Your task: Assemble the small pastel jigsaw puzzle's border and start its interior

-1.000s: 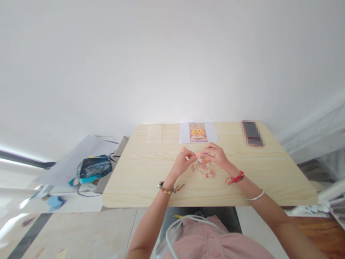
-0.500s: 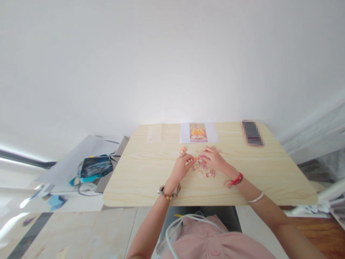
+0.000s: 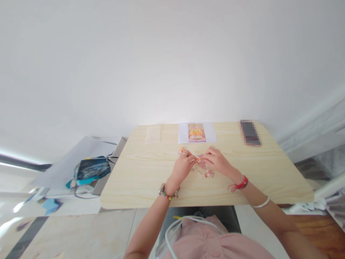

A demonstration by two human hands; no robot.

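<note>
Small jigsaw puzzle pieces [image 3: 205,170], pink, cream and orange, lie in a loose pile near the middle of the table. Over the pile's left side is my left hand [image 3: 184,164], thumb and fingers pinched on a puzzle piece at its upper edge. My right hand [image 3: 219,162] comes in from the other side, fingertips closed on a puzzle piece close to the left ones. The held pieces are mostly covered by the fingers. A few orange pieces [image 3: 182,150] sit just beyond my left hand, and others show partly behind my right hand.
A printed sheet [image 3: 210,131] with a yellow cartoon figure lies at the table's back, against the wall. A clear flat packet [image 3: 153,134] is to its left, a phone [image 3: 250,133] to its right. Left of the wooden table [image 3: 132,180] are a dark bag [image 3: 93,168] and papers.
My right hand has drawn slightly right, and a little more of the pieces shows between the hands. My left hand stays pinched at nearly the same spot. The view has shifted slightly.
</note>
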